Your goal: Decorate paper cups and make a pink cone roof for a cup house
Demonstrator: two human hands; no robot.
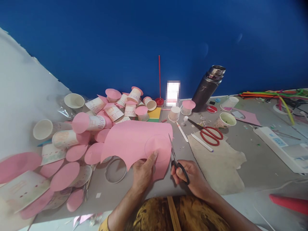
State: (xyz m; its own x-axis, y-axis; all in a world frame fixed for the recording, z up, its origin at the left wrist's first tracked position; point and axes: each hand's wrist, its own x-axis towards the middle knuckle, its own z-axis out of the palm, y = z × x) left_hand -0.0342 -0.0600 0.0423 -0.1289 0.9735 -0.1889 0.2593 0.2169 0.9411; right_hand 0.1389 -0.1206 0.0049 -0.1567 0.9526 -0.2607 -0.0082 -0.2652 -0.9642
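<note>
A large sheet of pink paper [134, 138] with scalloped cut-outs along its near edge is held up over the grey table. My left hand [144, 168] grips its near edge, thumb on top beside a drawn circle outline; the fingers underneath are hidden. In my right hand [186, 175] are black-handled scissors [176, 162], their blades pointing up at the paper's right edge. Whether the blades touch the paper I cannot tell. A grey ring [115, 182] lies on the table left of my left hand, partly under the sheet.
Many paper cups with pink discs [96, 123] crowd the left side. A dark flask [208, 88] stands behind red-handled scissors [211, 136], a beige cloth [216, 170] and a patterned cup [225, 120]. A white power strip [280, 147] lies right; a bright phone screen [172, 93] stands against the blue wall.
</note>
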